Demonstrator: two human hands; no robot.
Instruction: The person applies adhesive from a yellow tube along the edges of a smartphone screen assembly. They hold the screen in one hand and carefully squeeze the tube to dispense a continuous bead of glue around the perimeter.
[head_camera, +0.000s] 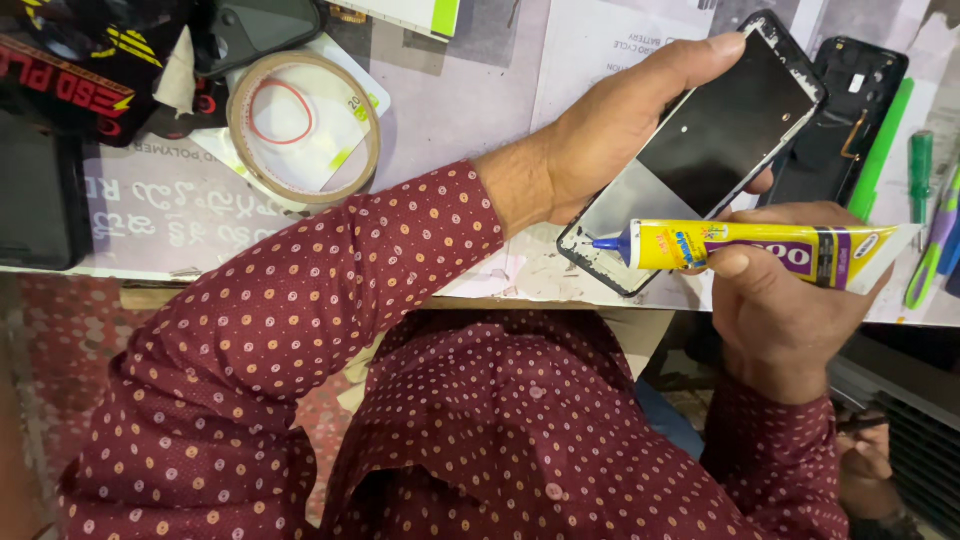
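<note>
Right hand (775, 310), fingers closed, is gripping a yellow glue tube (760, 247), blue nozzle pointing toward 9 o'clock at the phone frame (700, 150); left hand (620, 125) is clasping that frame, tilted above the workbench (450, 120). Tape roll (303, 125) is lying at 10 o'clock.

1. One phone frame (715, 140), gripped in the left hand's fingers (640, 90).
2. One yellow glue tube (760, 250), pinched between the right hand's fingers (735, 262).
3. One tape roll (303, 128), well left of the fingers.
4. One black back cover (845, 120), just beyond the fingertips.
</note>
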